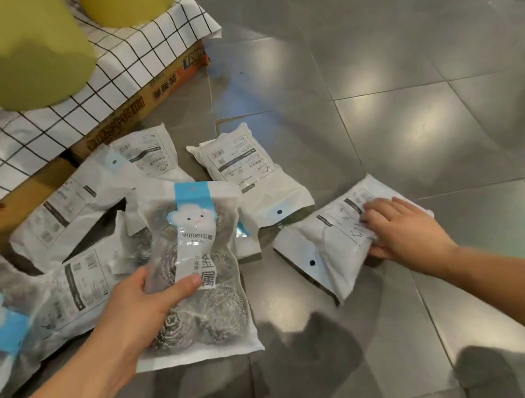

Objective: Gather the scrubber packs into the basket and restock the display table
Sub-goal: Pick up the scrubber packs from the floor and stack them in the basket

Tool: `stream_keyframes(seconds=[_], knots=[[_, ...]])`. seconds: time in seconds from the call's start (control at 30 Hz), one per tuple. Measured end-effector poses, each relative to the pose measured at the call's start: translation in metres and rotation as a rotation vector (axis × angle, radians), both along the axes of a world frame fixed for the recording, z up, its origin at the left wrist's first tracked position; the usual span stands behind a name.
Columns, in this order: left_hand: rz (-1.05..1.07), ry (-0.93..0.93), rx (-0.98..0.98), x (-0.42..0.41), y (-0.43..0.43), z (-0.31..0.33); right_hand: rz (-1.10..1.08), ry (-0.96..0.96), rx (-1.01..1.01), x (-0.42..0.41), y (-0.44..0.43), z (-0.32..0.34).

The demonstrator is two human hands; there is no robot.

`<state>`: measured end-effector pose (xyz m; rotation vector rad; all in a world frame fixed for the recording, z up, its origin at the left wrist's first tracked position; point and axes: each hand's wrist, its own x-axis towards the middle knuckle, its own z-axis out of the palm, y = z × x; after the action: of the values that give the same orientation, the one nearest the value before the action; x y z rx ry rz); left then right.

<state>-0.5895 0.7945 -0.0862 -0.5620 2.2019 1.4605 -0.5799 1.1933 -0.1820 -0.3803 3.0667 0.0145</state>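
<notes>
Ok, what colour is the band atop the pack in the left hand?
Light blue band; head view.

My left hand holds a crinkly clear-plastic scrubber pack, coiled metal scourers shining inside. Glossy grey floor tiles, matt checked cloth over a printed cardboard box.

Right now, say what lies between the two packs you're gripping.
Head view: mostly bare floor, plus the edge of another pack peeking from behind the left-hand pack.

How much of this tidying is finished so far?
Little looks done; no basket shows. The left hand holds one scrubber pack, the right hand grips a second pack on the floor. At least four more packs lie beside the checked-cloth table.
</notes>
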Motion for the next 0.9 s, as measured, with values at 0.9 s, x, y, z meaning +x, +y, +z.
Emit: stream_keyframes(seconds=[0.9], knots=[[0.626, 0.551, -0.233, 0.217, -0.399, 0.368, 0.094, -0.781, -1.528, 0.038, -0.575, 0.402]])
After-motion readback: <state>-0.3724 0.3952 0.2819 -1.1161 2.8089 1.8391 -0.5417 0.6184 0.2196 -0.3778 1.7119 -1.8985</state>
